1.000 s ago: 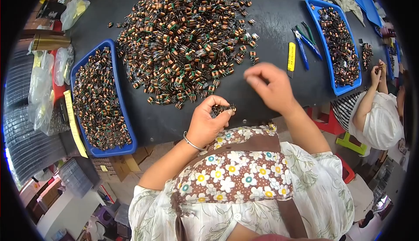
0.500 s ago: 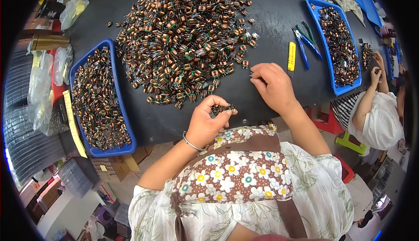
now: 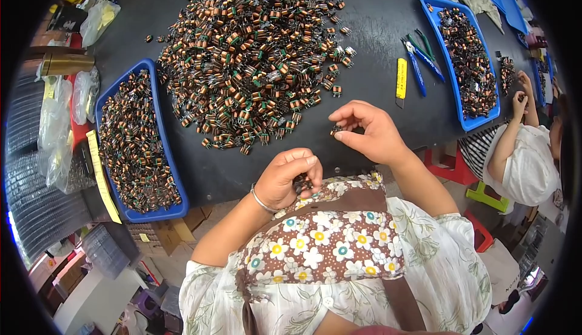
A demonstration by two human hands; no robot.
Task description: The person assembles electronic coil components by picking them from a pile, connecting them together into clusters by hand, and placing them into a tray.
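Observation:
Over the apron at the table's near edge, my left hand (image 3: 284, 176) is closed around several small wire-wound coils (image 3: 301, 183), mostly hidden by the curled fingers. To its right, above the dark table, my right hand (image 3: 373, 134) pinches one coil (image 3: 335, 130) between thumb and fingertips. A large heap of copper-coloured coils (image 3: 248, 62), with metal pins and green bits, spreads over the table beyond both hands. A blue tray (image 3: 167, 147) full of the same coils stands on the left. Another blue tray (image 3: 454, 89) with coils is on the right.
Between my right hand and the right tray lie a yellow-handled cutter knife (image 3: 401, 80), blue-handled nippers (image 3: 417, 68) and a green-handled tool (image 3: 424, 43). Plastic bags (image 3: 57, 135) are at the left edge. At the far right a person in a white cap (image 3: 530, 168) handles small parts.
My right hand has moved left, nearer my left hand, and now shows a coil at its fingertips. The left hand has drawn slightly nearer my body, turning its fingers down over its coils.

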